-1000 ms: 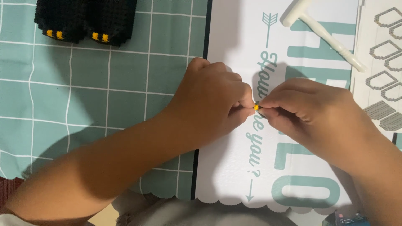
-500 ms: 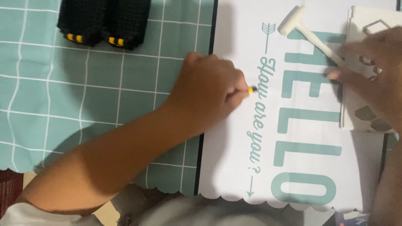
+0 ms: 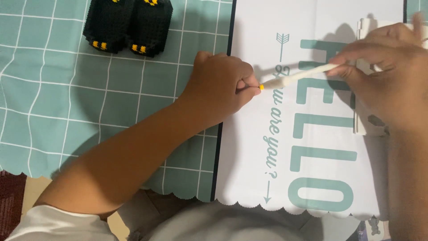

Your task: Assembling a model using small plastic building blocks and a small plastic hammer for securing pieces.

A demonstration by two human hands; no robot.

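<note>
The left hand [image 3: 223, 87] is pinching a tiny yellow brick [image 3: 261, 87] between closed fingers over the white mat [image 3: 249, 169]. The right hand [image 3: 388, 80], empty and apart half a second earlier, is now gripping the white hammer [image 3: 303, 75], its blurred head just beside the brick. Black block model [image 3: 129, 24] is lying on the green cloth [image 3: 53, 89].

The left hand [image 3: 223, 87] pinches a tiny yellow piece [image 3: 261, 87] over the white mat [image 3: 321, 178] while the right hand [image 3: 392, 76] holds a white tool [image 3: 303, 75] toward it, near black block models [image 3: 129, 24] on the green checked cloth [image 3: 67, 111].
</note>
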